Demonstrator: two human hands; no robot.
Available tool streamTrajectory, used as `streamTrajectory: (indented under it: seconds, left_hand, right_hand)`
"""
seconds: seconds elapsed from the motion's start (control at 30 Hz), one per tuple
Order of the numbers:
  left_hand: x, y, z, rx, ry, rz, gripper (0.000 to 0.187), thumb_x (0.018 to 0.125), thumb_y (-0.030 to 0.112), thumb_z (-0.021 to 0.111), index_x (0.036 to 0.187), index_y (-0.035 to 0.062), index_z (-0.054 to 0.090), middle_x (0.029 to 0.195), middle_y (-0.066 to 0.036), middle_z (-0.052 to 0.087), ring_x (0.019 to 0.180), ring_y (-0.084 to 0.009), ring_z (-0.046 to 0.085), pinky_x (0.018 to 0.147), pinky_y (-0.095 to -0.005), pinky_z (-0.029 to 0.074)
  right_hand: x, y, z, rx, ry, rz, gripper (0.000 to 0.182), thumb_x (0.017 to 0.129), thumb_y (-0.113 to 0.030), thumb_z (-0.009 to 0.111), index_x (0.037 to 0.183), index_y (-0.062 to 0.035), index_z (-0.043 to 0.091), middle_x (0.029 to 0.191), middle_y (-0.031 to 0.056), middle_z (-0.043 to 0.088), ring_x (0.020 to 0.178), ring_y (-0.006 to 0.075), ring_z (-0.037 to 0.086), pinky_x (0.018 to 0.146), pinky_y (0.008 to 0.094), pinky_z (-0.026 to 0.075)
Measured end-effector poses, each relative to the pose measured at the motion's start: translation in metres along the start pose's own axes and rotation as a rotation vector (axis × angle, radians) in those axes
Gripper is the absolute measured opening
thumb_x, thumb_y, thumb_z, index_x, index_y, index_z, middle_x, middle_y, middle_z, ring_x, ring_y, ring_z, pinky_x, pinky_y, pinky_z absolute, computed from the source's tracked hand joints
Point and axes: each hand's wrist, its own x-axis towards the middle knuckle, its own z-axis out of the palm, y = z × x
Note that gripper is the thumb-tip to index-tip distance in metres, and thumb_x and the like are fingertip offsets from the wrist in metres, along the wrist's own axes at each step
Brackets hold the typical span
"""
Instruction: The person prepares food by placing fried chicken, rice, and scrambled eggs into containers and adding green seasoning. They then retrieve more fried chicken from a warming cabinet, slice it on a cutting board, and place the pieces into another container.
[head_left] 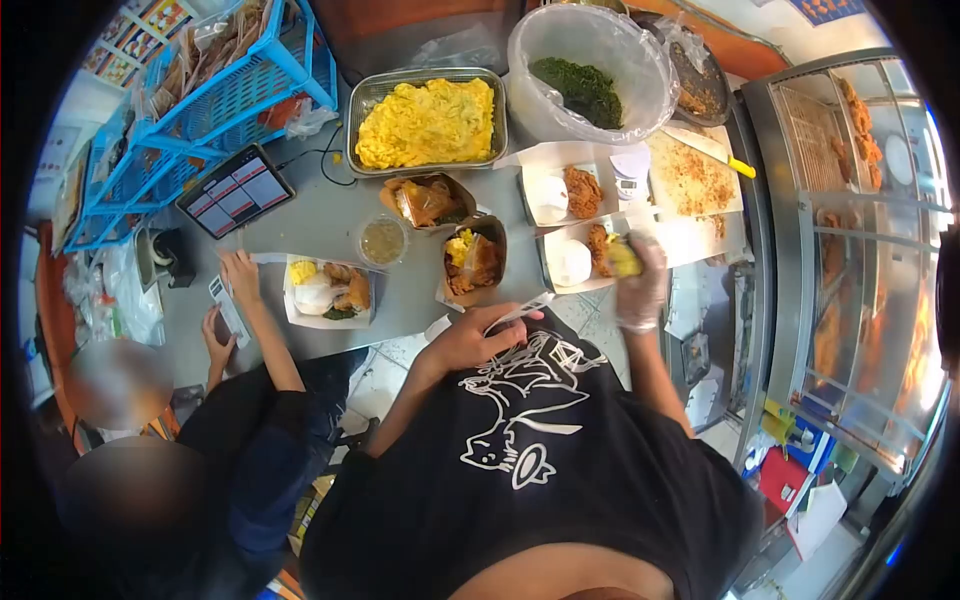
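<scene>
My left hand (480, 337) pinches a white paper slip (522, 311) in front of my shirt. My right hand (643, 282), in a clear glove, has its fingers wrapped round something yellow-green (625, 257), over the right side of a lunch box (546, 262) with rice (570, 263) and fried chicken. Just behind stands another open box with rice (547, 198) and fried chicken (582, 192). Left of my hands are two brown boxes, one with egg and meat (472, 262), the other with meat (425, 201). A round tub (382, 241) sits beside them.
A tray of scrambled egg (430, 123) and a bag-lined tub of greens (578, 88) stand at the back. A yellow-handled knife (740, 167) lies by the board (692, 178). At left, a co-worker's hands (240, 277) are near a filled box (328, 292) and tablet (237, 190).
</scene>
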Motion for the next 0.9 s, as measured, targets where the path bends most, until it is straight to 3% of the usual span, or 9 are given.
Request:
streamTrajectory:
  seconds: [0.1,0.13,0.33,0.5,0.57,0.63,0.73,0.87,0.9]
  left_hand:
    - [0.004,0.008,0.02,-0.027,0.107,-0.095,0.032,0.097,0.023,0.056,0.125,0.0073,0.059,0.088,0.0,0.061,0.084,-0.0071,0.055,0.079,-0.0231,0.044]
    - [0.003,0.007,0.025,-0.022,0.136,-0.106,0.032,0.097,0.023,0.056,0.125,0.0076,0.059,0.088,0.0,0.061,0.084,-0.007,0.055,0.079,-0.023,0.044]
    - [-0.01,0.014,0.045,-0.063,0.299,-0.07,0.033,0.097,0.024,0.056,0.125,0.0067,0.058,0.088,-0.001,0.062,0.083,-0.0076,0.055,0.077,-0.0233,0.044]
    - [-0.04,0.005,0.035,-0.103,0.455,0.034,0.037,0.096,0.023,0.054,0.125,0.0007,0.056,0.087,-0.003,0.062,0.079,-0.0084,0.054,0.073,-0.0231,0.044]
    - [-0.054,0.008,0.026,-0.145,0.463,0.098,0.037,0.096,0.023,0.054,0.124,-0.0003,0.056,0.086,-0.004,0.062,0.078,-0.0095,0.054,0.072,-0.0241,0.045]
    - [-0.067,0.005,0.013,-0.234,0.474,0.136,0.037,0.095,0.026,0.058,0.124,0.0028,0.058,0.087,-0.002,0.061,0.078,-0.0084,0.053,0.074,-0.0228,0.044]
    - [-0.082,-0.005,-0.007,-0.271,0.489,0.203,0.038,0.095,0.028,0.058,0.123,0.003,0.058,0.086,-0.002,0.061,0.077,-0.0086,0.052,0.073,-0.023,0.044]
    - [-0.105,-0.012,-0.034,-0.327,0.527,0.219,0.045,0.091,0.03,0.062,0.125,0.0009,0.056,0.088,-0.006,0.062,0.078,-0.0128,0.055,0.073,-0.0265,0.044]
    - [-0.112,-0.012,-0.037,-0.356,0.551,0.199,0.048,0.089,0.032,0.064,0.125,0.0011,0.056,0.088,-0.007,0.062,0.078,-0.0133,0.055,0.074,-0.027,0.044]
  right_hand:
    - [-0.013,0.025,0.022,-0.369,-0.136,-0.252,0.058,0.067,0.011,0.065,0.12,-0.0147,0.061,0.129,0.0164,0.051,0.115,0.0329,0.055,0.092,0.0413,0.051]
    - [-0.017,0.028,0.029,-0.346,-0.203,-0.204,0.054,0.074,0.008,0.067,0.123,-0.0135,0.058,0.127,0.0182,0.051,0.118,0.037,0.053,0.098,0.0425,0.047]
    - [-0.016,0.042,0.037,-0.365,-0.101,-0.249,0.058,0.077,0.011,0.063,0.128,-0.0139,0.053,0.129,0.0208,0.051,0.12,0.0382,0.051,0.097,0.0444,0.047]
    - [0.051,-0.026,0.004,-0.264,-0.006,-0.484,0.062,0.077,0.017,0.052,0.135,-0.0038,0.045,0.137,0.0265,0.046,0.124,0.0417,0.048,0.104,0.0467,0.04]
    - [0.094,-0.079,0.01,-0.271,-0.19,-0.427,0.064,0.08,0.012,0.049,0.141,-0.0013,0.038,0.142,0.0266,0.041,0.128,0.0434,0.044,0.107,0.0491,0.035]
    - [0.139,-0.111,0.043,-0.096,-0.302,-0.547,0.059,0.082,0.006,0.053,0.139,-0.0021,0.042,0.14,0.0224,0.047,0.126,0.0391,0.048,0.105,0.0465,0.038]
    - [0.176,-0.11,0.135,-0.235,-0.539,-0.395,0.055,0.083,0.004,0.056,0.136,-0.0054,0.047,0.126,0.0201,0.059,0.115,0.0362,0.057,0.096,0.0408,0.044]
    - [0.208,-0.001,0.28,-0.377,-0.588,-0.184,0.04,0.087,-0.001,0.055,0.126,-0.0052,0.056,0.114,0.019,0.065,0.104,0.0348,0.061,0.087,0.0408,0.048]
    - [0.217,0.008,0.294,-0.587,-0.638,-0.139,0.032,0.09,-0.005,0.052,0.121,-0.0048,0.058,0.111,0.0158,0.066,0.101,0.0317,0.063,0.085,0.0405,0.049]
